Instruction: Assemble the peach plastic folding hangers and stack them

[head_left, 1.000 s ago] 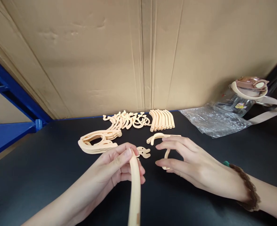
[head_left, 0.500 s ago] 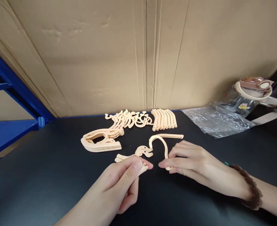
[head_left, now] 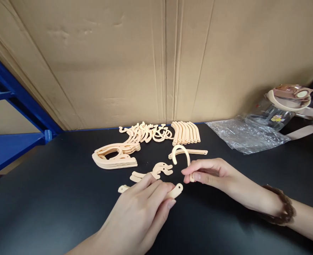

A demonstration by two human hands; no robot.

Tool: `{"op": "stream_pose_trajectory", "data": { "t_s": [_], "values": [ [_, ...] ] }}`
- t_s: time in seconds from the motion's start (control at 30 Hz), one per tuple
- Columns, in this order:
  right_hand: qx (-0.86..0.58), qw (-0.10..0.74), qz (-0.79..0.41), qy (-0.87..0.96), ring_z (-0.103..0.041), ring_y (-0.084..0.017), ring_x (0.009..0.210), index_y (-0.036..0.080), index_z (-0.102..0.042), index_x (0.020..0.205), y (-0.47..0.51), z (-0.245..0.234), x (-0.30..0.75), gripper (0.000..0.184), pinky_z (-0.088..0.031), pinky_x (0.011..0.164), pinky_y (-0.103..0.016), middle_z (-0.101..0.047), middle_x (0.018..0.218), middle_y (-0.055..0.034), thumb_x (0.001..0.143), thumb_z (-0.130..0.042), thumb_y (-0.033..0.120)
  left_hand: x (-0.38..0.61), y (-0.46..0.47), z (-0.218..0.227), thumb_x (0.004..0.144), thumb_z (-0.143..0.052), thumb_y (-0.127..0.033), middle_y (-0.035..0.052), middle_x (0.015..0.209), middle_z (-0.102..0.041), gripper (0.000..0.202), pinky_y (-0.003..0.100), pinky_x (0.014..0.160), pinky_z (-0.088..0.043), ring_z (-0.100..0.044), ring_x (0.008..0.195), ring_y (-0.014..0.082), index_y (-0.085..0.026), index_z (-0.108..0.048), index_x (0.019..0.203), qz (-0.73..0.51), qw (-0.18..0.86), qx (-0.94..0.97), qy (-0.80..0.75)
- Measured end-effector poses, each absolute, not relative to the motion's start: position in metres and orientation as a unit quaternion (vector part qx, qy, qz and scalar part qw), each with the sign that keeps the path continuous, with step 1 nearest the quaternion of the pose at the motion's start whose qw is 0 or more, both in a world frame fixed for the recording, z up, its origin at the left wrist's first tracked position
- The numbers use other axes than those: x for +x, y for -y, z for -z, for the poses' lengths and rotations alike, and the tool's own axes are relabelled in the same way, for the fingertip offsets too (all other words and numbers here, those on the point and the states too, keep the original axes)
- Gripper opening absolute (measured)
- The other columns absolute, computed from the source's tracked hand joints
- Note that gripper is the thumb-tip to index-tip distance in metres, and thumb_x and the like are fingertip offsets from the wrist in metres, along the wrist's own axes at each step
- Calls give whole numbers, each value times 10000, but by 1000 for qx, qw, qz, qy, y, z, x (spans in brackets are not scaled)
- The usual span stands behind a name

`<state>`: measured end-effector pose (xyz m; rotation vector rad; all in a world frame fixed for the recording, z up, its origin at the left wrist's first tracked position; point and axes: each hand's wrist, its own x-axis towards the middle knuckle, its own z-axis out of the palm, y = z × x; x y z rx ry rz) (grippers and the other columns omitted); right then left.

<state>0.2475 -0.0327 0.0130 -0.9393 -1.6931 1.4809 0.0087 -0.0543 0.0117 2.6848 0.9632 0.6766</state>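
Observation:
My left hand (head_left: 143, 209) lies palm down on the black table, its fingers pressing a flat peach plastic strip (head_left: 175, 191) whose ends stick out on both sides. My right hand (head_left: 214, 175) pinches the lower end of a curved peach hook piece (head_left: 179, 151) and holds it upright just above the table. A small curly peach piece (head_left: 160, 170) lies between the hands, with a straight strip (head_left: 196, 152) behind the hook.
Behind are stacks of peach parts: large curved ones (head_left: 113, 159), small hooks (head_left: 145, 134) and ribbed strips (head_left: 185, 132). A clear plastic bag (head_left: 244, 136) and a lidded bottle (head_left: 284, 106) lie at the right. A cardboard wall (head_left: 156, 60) stands behind, a blue frame (head_left: 15, 138) at left.
My left hand has lowered the long strip from upright to flat on the table and now presses it. My right hand has lifted the curved hook piece up on end.

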Motion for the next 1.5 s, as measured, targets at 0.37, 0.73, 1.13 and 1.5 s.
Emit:
{"op": "stream_pose_trajectory", "data": {
  "t_s": [0.37,0.73,1.13,1.5],
  "values": [
    [-367,336,-647,578,-662,-143,779,174,-657,950,29,-8,246,245,-528,825,-339,-687,776,1,753,-757,280,13,53,-4,909,-428,-92,-1,887,-618,278,328,730,-374,-496,817,185,-238,-534,1120,-241,116,904,-333],
    [-369,351,-654,559,-641,-108,749,191,-708,995,25,-4,248,232,-510,790,-279,-689,795,13,781,-745,273,14,49,-4,937,-424,-92,-7,939,-621,296,332,798,-342,-487,846,183,-254,-507,1171,-216,107,920,-308],
    [-382,327,-649,571,-599,-85,713,167,-672,781,26,-8,248,162,-484,751,-235,-655,743,29,726,-787,267,13,46,5,959,-414,-123,-4,852,-625,256,326,799,-334,-513,775,175,-230,-564,1137,-236,59,929,-280],
    [-362,293,-611,640,-617,-100,740,199,-698,918,28,-7,250,149,-478,746,-237,-676,782,22,806,-719,296,14,41,4,974,-358,-94,-31,749,-630,241,308,780,-330,-542,662,132,-190,-578,988,-270,-4,930,-247]
  ]
}}
